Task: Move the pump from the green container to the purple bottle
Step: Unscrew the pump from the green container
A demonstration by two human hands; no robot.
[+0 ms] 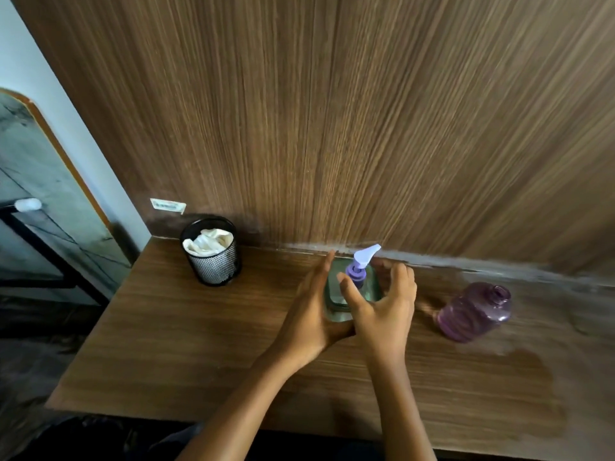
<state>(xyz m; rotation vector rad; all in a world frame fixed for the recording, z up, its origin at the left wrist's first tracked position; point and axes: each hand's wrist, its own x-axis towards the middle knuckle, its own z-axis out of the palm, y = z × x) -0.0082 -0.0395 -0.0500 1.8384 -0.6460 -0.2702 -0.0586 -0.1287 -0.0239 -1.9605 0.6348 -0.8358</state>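
A purple pump [361,264] with a pale nozzle stands in the top of the green container [372,289], near the back wall of the wooden table [199,344]. My left hand [311,314] lies flat against the container's left side, fingers extended. My right hand [382,307] hovers over the container with fingers spread, thumb just below the pump collar and fingers to its right; it holds nothing. The purple bottle [474,311] stands to the right with its neck uncapped, apart from both hands.
A black mesh cup [213,252] with crumpled white cloth stands at the back left. A wood-panel wall rises straight behind the table. The table's left edge drops off to a dark floor and a metal frame.
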